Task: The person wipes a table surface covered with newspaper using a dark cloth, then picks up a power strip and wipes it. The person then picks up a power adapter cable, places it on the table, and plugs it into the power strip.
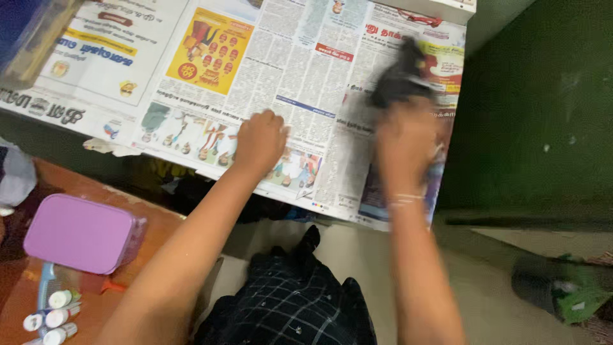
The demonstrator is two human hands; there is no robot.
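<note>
A newspaper (300,57) covers a raised surface in front of me. My left hand (260,142) rests on it as a loose fist near the front edge, fingers curled, holding nothing I can see. My right hand (405,144) is blurred by motion and grips a dark, black object (399,73) that sticks up beyond the fingers over the right part of the paper. What the black object is I cannot tell. A thin bracelet sits on my right wrist.
A lilac plastic box (80,233) sits on a reddish-brown surface at lower left, with several small white tubes (57,316) near it. A dark green wall (536,108) stands at right. A green and black item (565,291) lies on the floor at lower right. Dark checked cloth (287,300) lies below.
</note>
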